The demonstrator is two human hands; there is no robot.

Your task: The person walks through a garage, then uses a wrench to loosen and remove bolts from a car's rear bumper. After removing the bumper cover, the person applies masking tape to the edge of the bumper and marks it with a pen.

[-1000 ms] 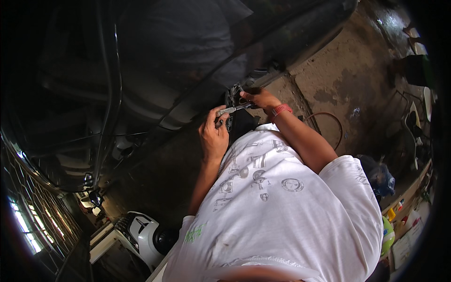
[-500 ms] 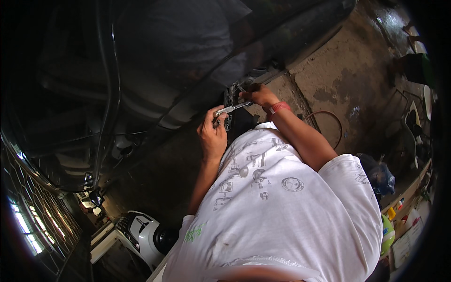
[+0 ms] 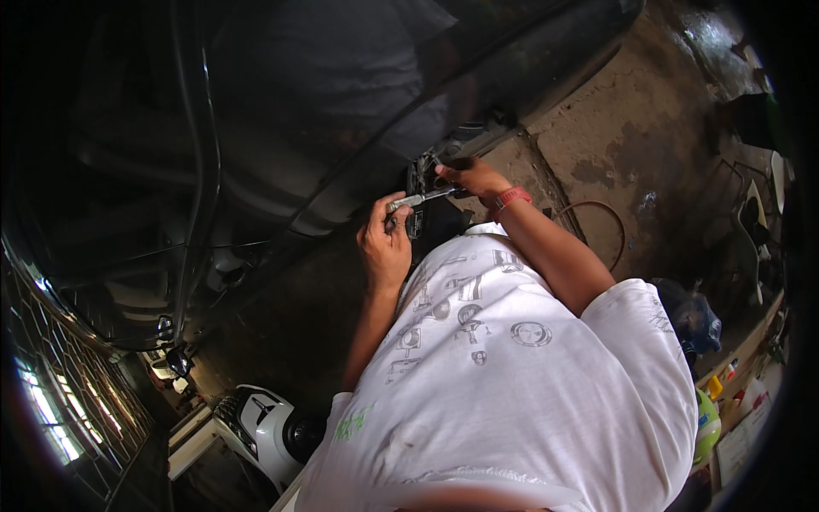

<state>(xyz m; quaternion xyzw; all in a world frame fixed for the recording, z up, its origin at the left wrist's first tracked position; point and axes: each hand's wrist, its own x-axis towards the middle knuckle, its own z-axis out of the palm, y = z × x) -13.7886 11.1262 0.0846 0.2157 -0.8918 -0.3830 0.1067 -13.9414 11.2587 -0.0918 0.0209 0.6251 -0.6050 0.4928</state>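
Observation:
My left hand (image 3: pixel 386 239) is closed on a silver metal wrench-like tool (image 3: pixel 409 201), which lies slanted toward my right hand. My right hand (image 3: pixel 478 181), with a red band on the wrist, has curled fingers beside a dark metal bracket (image 3: pixel 420 171) on the lower edge of a glossy black car panel (image 3: pixel 256 128). The far end of the tool runs under those fingers, so what exactly they grip is hidden. A dark object (image 3: pixel 439 220) sits just below the tool, partly behind my white shirt.
A concrete floor (image 3: pixel 580 136) shows at the right with a curved hose (image 3: pixel 618 226). A white-and-black machine (image 3: pixel 264 427) stands at the lower left, near a metal grille (image 3: pixel 77 392). Small coloured items crowd a board (image 3: pixel 738 427) at the right rim.
My left hand and the tool have shifted slightly left since a second ago. My right hand makes only small movements at the bracket.

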